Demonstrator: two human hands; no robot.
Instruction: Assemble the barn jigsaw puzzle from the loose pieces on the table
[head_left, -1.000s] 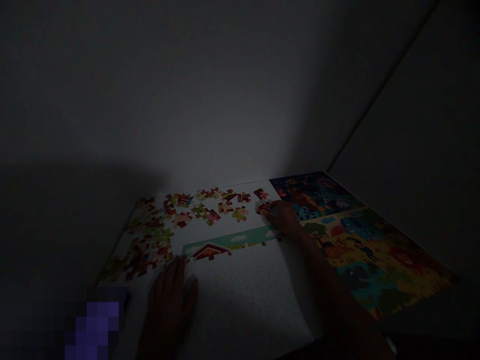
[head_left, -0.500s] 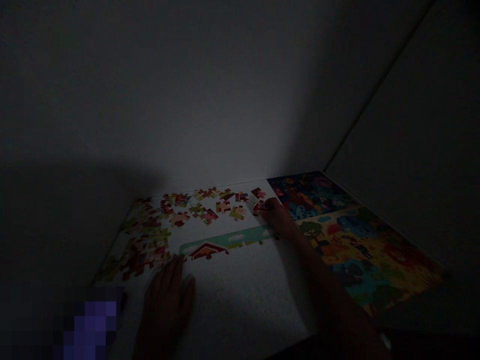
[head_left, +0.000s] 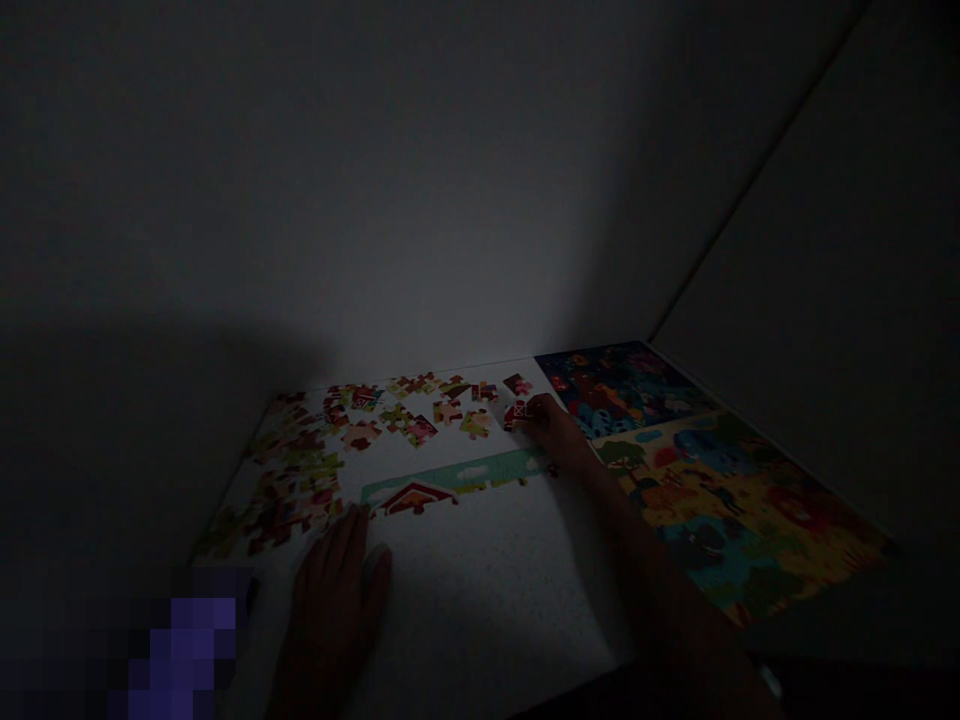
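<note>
My right hand sits at the far end of the white table, its fingertips pinching a red puzzle piece with a white pattern. Its wrist and forearm lie over the edge of a colourful illustrated puzzle picture. A strip of joined puzzle pieces in pale green, with a red roof shape at its left end, runs between my hands. My left hand rests flat on the table, fingers apart, holding nothing, its fingertips just below that strip's left end. Many loose puzzle pieces lie scattered beyond it.
The table meets a plain grey wall at the back and another wall at the right. A larger heap of loose pieces lies at the table's left edge. A blurred purple object shows at the lower left corner. The room is dim.
My right hand has shifted slightly left, carrying the red piece with it. My left hand has barely moved.
</note>
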